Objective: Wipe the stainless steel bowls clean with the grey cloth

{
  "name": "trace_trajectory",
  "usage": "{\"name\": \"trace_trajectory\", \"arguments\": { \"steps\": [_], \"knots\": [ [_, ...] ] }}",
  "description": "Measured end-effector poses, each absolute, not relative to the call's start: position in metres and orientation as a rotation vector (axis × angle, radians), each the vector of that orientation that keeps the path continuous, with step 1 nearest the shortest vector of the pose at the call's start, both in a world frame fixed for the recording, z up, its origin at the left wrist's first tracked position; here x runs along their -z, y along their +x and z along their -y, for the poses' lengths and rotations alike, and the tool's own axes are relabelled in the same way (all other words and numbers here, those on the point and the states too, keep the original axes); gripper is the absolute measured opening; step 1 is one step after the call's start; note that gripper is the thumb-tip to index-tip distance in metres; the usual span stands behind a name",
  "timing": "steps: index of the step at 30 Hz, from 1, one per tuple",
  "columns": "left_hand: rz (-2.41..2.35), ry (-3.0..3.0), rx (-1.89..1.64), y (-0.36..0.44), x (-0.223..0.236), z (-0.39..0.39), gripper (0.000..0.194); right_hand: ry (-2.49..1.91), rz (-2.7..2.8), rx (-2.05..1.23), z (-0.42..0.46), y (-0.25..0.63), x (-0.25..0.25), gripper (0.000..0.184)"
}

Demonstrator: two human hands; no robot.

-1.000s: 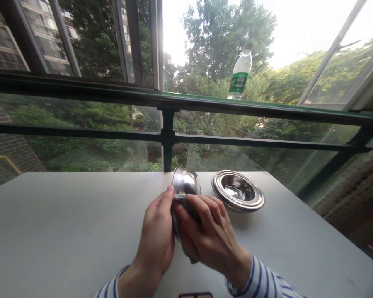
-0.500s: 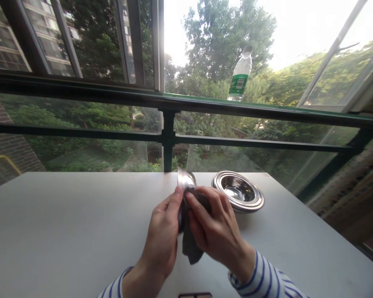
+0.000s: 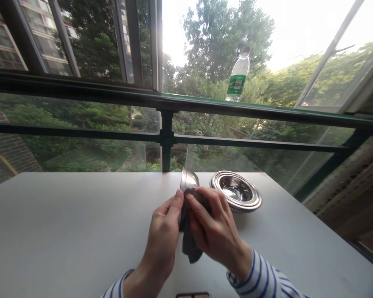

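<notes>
A shiny metal bowl (image 3: pixel 189 178) is tipped on its side above the table, its lower part hidden behind my hands. My left hand (image 3: pixel 163 231) grips the bowl by its rim, thumb along the near edge. In my right hand (image 3: pixel 216 225) is a dark grey cloth (image 3: pixel 192 244), bunched under the fingers and pressed against the bowl's outer side; its loose end hangs down. To the right of my hands sits a stack of metal bowls (image 3: pixel 236 191), its open side up.
The white table (image 3: pixel 81 231) runs up to a dark green railing (image 3: pixel 112 96) and glass. A clear plastic bottle (image 3: pixel 237 78) with a green label stands on the railing ledge. The edge of a dark-framed object (image 3: pixel 193 295) shows at the bottom.
The bowl has turned more edge-on and shifted slightly right with both hands. The cloth has moved along its side, and more of its loose end shows. The stacked bowls stay put.
</notes>
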State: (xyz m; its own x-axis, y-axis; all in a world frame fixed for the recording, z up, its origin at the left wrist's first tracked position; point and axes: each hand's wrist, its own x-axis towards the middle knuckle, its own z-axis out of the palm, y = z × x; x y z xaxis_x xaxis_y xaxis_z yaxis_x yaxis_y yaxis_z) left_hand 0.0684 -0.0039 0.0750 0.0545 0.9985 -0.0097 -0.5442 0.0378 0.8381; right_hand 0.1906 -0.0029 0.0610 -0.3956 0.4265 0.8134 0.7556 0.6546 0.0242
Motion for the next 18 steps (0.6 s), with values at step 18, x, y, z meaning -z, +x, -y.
{"name": "trace_trajectory", "arguments": {
  "steps": [18],
  "knots": [
    [-0.838, 0.887, -1.345, 0.066, -0.071, 0.004, 0.026, -0.976, 2.069, 0.464, 0.0, 0.194, -0.069, 0.035]
  ]
}}
